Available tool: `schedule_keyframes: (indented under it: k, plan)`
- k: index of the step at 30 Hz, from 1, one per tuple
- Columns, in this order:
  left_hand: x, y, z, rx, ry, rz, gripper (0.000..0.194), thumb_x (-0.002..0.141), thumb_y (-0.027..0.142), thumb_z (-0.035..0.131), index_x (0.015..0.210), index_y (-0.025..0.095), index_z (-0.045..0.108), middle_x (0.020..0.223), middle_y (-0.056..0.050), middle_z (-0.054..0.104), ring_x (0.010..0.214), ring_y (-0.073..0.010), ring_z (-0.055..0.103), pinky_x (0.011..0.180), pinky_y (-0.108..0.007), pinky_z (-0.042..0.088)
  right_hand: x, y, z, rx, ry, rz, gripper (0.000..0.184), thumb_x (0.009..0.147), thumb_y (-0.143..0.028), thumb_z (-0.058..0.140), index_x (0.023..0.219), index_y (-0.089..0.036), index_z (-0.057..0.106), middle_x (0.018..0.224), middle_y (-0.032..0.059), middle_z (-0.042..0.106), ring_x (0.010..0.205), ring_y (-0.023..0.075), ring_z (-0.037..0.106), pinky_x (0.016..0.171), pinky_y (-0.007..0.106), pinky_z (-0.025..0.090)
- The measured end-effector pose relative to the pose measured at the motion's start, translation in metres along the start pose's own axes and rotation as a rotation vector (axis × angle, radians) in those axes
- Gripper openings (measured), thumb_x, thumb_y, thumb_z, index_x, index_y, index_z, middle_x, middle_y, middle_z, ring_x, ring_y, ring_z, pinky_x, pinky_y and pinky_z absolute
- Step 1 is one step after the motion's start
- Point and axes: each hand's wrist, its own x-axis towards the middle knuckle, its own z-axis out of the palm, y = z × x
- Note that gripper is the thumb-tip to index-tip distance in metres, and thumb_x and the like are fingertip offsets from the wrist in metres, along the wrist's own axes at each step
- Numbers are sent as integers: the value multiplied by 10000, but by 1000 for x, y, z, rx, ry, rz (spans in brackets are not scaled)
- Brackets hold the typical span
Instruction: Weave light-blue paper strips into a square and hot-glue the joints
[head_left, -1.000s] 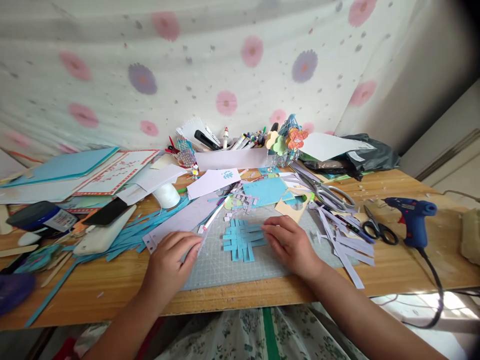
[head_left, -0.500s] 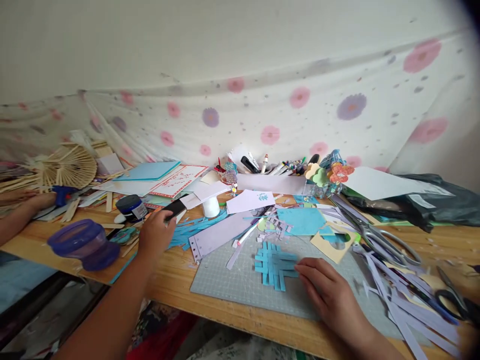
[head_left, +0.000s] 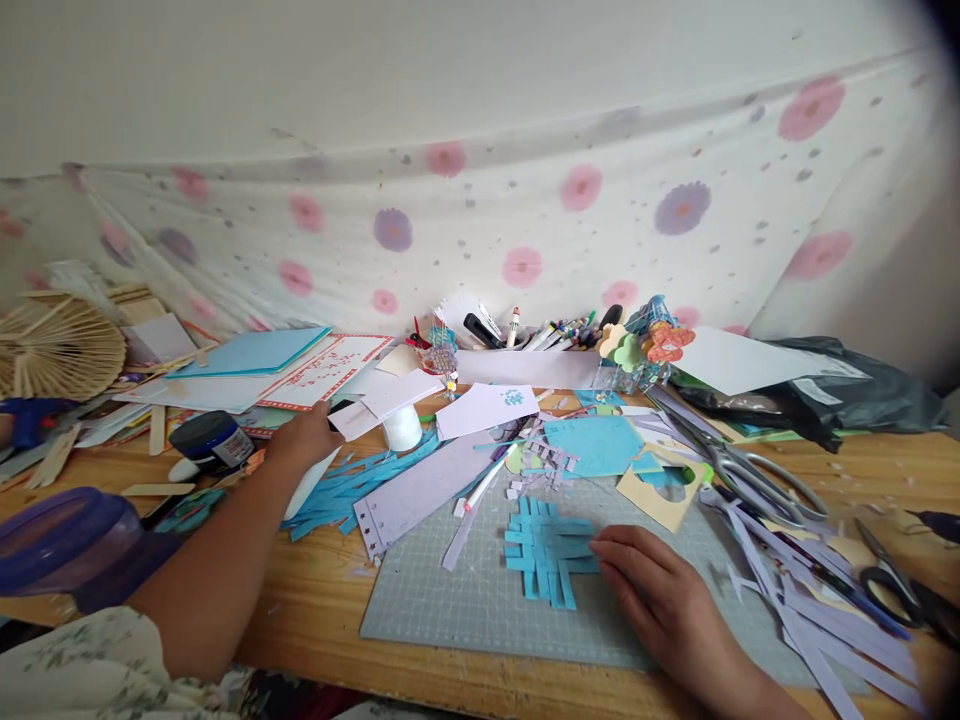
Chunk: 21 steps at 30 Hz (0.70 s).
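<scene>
A small mat woven from blue paper strips (head_left: 547,550) lies on the grey cutting mat (head_left: 450,600). My right hand (head_left: 660,600) rests flat on the cutting mat, fingers stretched out, fingertips touching the weave's right edge. My left hand (head_left: 304,440) is stretched out to the left over a heap of loose blue strips (head_left: 352,485). Its fingers are curled round a black phone (head_left: 339,407), of which only a corner shows, above a white flat object (head_left: 309,485).
Large scissors (head_left: 750,470), small black scissors (head_left: 892,585) and lilac strips (head_left: 817,600) lie at the right. A pen box (head_left: 525,365) and white spool (head_left: 401,430) stand behind. At the left are a dark jar (head_left: 210,440), purple container (head_left: 67,540) and stick fan (head_left: 60,345).
My left hand left the cutting mat, reached left and closed on the black phone. My view swung left. The right hand stayed by the blue weave.
</scene>
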Motion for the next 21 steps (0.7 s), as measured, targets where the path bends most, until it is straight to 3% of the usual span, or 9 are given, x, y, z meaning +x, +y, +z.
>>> schedule_keyframes:
  k: [4,9,13,21]
  plan:
    - [-4,-4,-4,125,-76,-83,594,843,519,448,1261,97,433,1074,-200,638,883,-347,613,678,-400,433,2,-1,0,13,-12,5,219,895,-145,501,1060,-217,625,1012,94,621,924,189,628,763,305,569]
    - [-12,-14,-10,183,-186,-88,804,740,533,611,1378,125,339,1020,-145,678,845,-301,624,663,-325,433,3,-1,-1,13,-12,1,211,894,-150,503,1052,-215,628,1010,91,621,923,183,630,764,294,569]
    - [-25,-16,-13,203,-196,-81,733,768,377,583,1405,142,306,985,-127,690,828,-286,634,637,-300,428,2,-1,-2,17,-18,4,211,897,-161,497,1049,-216,633,1008,89,624,926,185,634,759,291,568]
    - [-59,-6,-24,224,-178,-108,763,720,352,587,1408,169,312,952,-111,690,790,-300,648,614,-317,439,3,-2,-2,9,-8,-16,218,902,-167,483,1044,-214,642,1009,92,631,916,184,636,765,300,567]
